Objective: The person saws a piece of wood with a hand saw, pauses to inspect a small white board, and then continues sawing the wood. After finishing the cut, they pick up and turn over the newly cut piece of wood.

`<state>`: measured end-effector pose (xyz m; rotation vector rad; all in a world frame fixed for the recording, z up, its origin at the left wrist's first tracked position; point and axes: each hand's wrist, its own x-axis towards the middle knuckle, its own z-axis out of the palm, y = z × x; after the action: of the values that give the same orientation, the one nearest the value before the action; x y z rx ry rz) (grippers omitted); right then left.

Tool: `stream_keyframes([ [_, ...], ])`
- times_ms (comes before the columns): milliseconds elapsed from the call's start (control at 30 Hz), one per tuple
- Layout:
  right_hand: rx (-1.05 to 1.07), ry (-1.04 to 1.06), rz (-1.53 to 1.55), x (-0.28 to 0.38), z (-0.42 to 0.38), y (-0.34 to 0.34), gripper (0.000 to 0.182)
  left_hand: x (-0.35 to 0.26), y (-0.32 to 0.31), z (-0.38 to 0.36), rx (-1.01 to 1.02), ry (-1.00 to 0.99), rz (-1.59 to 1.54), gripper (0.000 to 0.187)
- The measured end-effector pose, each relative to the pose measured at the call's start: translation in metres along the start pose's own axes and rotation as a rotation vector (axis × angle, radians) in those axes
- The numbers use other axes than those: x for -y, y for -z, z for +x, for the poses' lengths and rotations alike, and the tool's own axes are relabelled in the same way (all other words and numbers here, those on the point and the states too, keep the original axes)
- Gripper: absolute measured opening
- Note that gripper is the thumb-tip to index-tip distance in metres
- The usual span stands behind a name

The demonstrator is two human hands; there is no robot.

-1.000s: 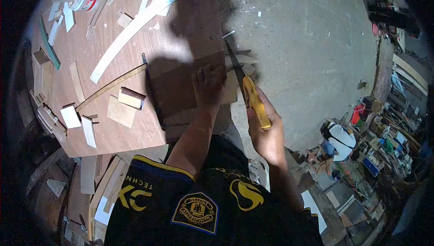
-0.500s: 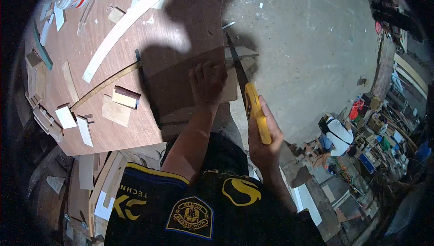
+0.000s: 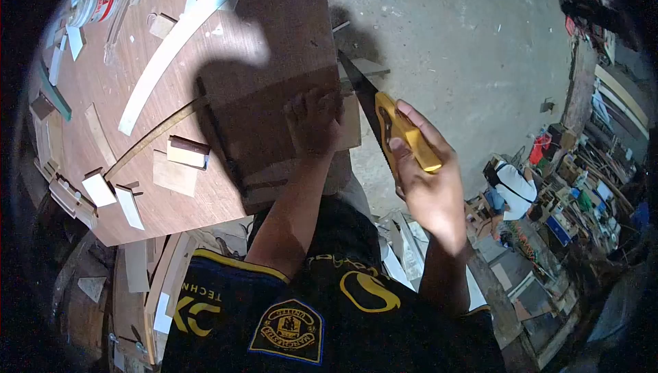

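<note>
My right hand (image 3: 435, 191) is wrapped round the yellow handle of a hand saw (image 3: 358, 77), its dark toothed blade pointing up and left toward the table's edge. In heavy shadow, my left hand (image 3: 315, 123) presses down with bent fingers on a wooden board (image 3: 350, 124) that sticks out past the edge. Just beyond it, a pale strip with a pointed end (image 3: 371, 68) also juts over the floor. How far the board reaches under my left hand is too dark to see.
The brown tabletop (image 3: 226, 116) carries a long curved white strip (image 3: 161, 58), a thin wooden strip (image 3: 154, 133), small blocks (image 3: 187, 152), offcuts and a labelled can (image 3: 96, 6). Concrete floor (image 3: 452, 65) lies to the right. Another person (image 3: 514, 191) crouches among scattered wood and tools.
My right hand and the saw have moved right and up, the handle now farther from the table's edge. My left hand stays in place on the board.
</note>
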<state>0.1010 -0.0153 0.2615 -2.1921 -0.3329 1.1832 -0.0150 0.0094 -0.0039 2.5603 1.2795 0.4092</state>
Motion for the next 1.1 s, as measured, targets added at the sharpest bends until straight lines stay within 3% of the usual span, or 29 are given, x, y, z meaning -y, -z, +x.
stream_keyframes([
  [67, -0.041, 0.077, -0.03, -0.019, -0.01, -0.01, 0.048, -0.002, -0.003, 0.0, -0.015, 0.018, 0.016, 0.021],
  [100, -0.105, 0.243, -0.063, -0.035, -0.023, -0.017, 0.047, -0.003, 0.008, 0.006, 0.022, 0.01, 0.019, 0.021],
  [167, -0.12, 0.25, -0.151, -0.058, -0.046, -0.021, 0.048, -0.004, 0.032, 0.024, 0.058, 0.013, 0.023, 0.02],
  [233, -0.102, 0.2, -0.135, -0.069, -0.068, -0.017, 0.047, -0.006, 0.054, 0.036, 0.619, 0.222, -0.177, 0.018],
  [267, -0.103, 0.141, -0.112, -0.072, -0.077, -0.015, 0.047, -0.007, 0.054, 0.03, 0.63, 0.228, -0.178, 0.018],
  [367, -0.139, 0.195, -0.236, -0.07, -0.072, -0.021, 0.046, -0.006, 0.035, 0.026, 0.512, 0.265, -0.226, 0.017],
  [433, -0.151, 0.282, -0.262, -0.068, -0.051, -0.019, 0.046, -0.002, 0.017, 0.012, 0.067, 0.021, -0.007, 0.018],
  [500, -0.164, 0.341, -0.298, -0.063, -0.046, -0.017, 0.046, -0.005, 0.023, 0.013, 0.062, 0.022, 0.007, 0.017],
  [567, -0.089, 0.088, 0.04, -0.054, -0.042, -0.016, 0.048, -0.006, 0.025, 0.017, 0.029, 0.015, 0.024, 0.017],
  [600, -0.12, 0.234, -0.16, -0.064, -0.046, -0.018, 0.049, -0.005, 0.022, 0.011, 0.027, -0.003, 0.021, 0.017],
  [633, -0.125, 0.242, -0.159, -0.068, -0.05, -0.016, 0.049, -0.003, 0.016, 0.008, 0.018, -0.018, 0.019, 0.018],
  [767, -0.102, 0.017, -0.088, -0.073, -0.058, -0.009, 0.05, -0.002, 0.002, -0.003, 0.084, -0.099, -0.009, 0.018],
  [967, -0.089, 0.302, -0.024, -0.059, -0.032, -0.006, 0.049, -0.014, 0.006, 0.01, 0.023, 0.089, -0.069, 0.022],
  [1100, -0.052, 0.195, 0.03, -0.059, -0.034, -0.002, 0.051, -0.013, 0.009, 0.01, -0.061, -0.047, -0.049, 0.028],
])
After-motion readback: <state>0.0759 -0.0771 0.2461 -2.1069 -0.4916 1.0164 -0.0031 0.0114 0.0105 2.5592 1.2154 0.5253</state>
